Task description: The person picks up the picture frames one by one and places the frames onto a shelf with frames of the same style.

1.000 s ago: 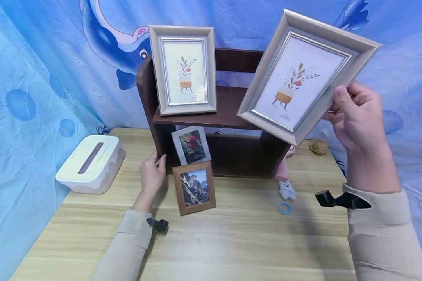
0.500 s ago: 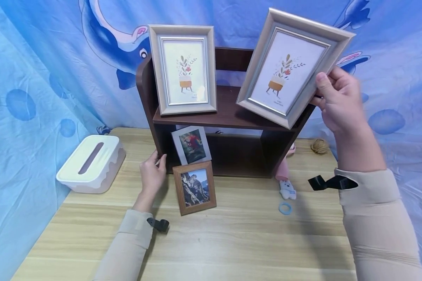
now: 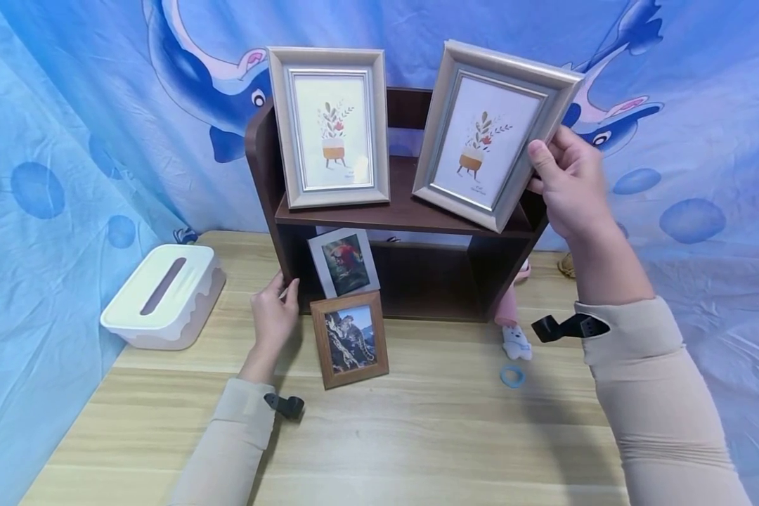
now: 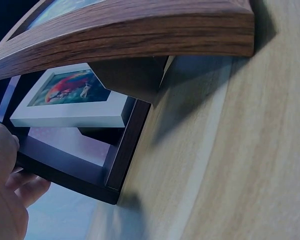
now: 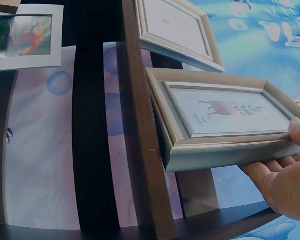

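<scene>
Flower-print frame [image 3: 490,133] tilted at the upper shelf [image 3: 400,190]

Head view: my right hand [image 3: 572,184] holds the frame by its right edge, above the right half of the shelf and just beside a matching frame [image 3: 332,133]. I judge this to be the placing step; the next move calls for levelling the slanted lower edge, then releasing. My right forearm slants inward from the lower right.

Left wrist view: my left hand [image 4: 5,182] grips the side panel [image 4: 70,181] between thumb and fingers, probably steadying it.

Right wrist view: my fingers clamp the frame, thumb in front. Whether its bottom touches the shelf, I can't tell.
</scene>
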`<move>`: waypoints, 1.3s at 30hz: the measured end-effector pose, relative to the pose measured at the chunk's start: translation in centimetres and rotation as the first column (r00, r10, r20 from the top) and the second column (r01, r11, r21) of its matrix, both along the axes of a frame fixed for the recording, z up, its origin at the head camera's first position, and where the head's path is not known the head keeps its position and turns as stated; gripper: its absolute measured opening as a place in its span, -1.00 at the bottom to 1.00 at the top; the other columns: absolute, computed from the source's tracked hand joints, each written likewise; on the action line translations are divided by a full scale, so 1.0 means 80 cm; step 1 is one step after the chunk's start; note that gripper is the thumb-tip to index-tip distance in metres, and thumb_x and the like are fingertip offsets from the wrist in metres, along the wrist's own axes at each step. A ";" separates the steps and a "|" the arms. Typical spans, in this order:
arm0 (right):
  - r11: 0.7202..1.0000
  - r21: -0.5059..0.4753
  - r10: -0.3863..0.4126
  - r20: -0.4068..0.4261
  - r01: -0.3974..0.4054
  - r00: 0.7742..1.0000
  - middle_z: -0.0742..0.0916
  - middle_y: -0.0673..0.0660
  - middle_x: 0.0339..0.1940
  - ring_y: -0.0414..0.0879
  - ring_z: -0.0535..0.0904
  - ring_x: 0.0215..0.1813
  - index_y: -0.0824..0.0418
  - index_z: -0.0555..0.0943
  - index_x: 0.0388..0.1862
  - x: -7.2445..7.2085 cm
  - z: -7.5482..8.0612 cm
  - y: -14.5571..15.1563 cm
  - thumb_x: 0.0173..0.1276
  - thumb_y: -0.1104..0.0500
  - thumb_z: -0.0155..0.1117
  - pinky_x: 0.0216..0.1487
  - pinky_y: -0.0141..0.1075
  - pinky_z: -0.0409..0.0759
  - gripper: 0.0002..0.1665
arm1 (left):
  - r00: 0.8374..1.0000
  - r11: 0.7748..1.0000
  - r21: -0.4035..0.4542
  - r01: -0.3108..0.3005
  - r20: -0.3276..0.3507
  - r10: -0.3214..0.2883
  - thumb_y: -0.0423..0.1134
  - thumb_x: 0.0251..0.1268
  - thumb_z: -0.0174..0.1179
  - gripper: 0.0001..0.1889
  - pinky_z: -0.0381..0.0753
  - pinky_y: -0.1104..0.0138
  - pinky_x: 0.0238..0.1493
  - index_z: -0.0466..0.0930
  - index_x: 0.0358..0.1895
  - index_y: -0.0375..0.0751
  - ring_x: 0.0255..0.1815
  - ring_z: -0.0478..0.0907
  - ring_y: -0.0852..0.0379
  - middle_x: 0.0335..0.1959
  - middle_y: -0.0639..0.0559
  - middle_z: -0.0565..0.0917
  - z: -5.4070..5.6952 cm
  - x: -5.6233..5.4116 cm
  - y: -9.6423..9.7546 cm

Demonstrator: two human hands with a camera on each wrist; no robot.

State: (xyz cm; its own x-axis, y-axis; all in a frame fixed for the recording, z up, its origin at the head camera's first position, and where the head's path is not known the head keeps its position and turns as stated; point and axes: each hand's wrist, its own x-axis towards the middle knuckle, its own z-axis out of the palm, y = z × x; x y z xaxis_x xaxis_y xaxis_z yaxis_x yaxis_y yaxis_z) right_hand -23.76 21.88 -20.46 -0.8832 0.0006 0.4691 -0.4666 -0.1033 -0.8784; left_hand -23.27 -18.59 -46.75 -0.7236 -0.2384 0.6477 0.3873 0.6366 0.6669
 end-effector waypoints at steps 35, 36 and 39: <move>0.877 0.312 -0.359 -0.082 0.366 0.930 0.66 0.22 0.25 -0.15 0.67 0.07 0.10 0.29 0.55 0.003 -0.075 -0.020 0.51 0.23 0.20 0.12 -0.38 0.64 -0.32 | 1.000 1.000 -0.004 -0.009 -0.004 0.009 -0.43 0.39 0.25 -0.85 0.76 0.00 -0.21 0.67 -0.10 -0.47 -0.11 0.72 -0.33 -0.16 -0.38 0.74 -0.004 0.000 0.001; 0.873 0.301 -0.377 -0.084 0.384 0.923 0.69 0.24 0.19 -0.17 0.68 -0.01 0.14 0.31 0.53 0.005 -0.080 -0.020 0.48 0.25 0.25 0.05 -0.42 0.65 -0.32 | 1.000 1.000 -0.002 -0.007 -0.006 0.007 -0.43 0.39 0.25 -0.85 0.76 0.01 -0.21 0.67 -0.10 -0.48 -0.11 0.72 -0.33 -0.16 -0.38 0.74 -0.004 0.000 0.001; 0.867 0.243 -0.427 -0.086 0.434 0.900 0.74 0.19 0.02 -0.22 0.67 -0.21 0.22 0.41 0.42 0.009 -0.092 -0.021 0.37 0.28 0.39 -0.13 -0.52 0.65 -0.34 | 1.000 1.000 -0.003 -0.007 -0.013 0.007 -0.43 0.39 0.25 -0.85 0.76 0.01 -0.20 0.67 -0.10 -0.48 -0.11 0.72 -0.33 -0.15 -0.37 0.74 -0.004 0.000 0.000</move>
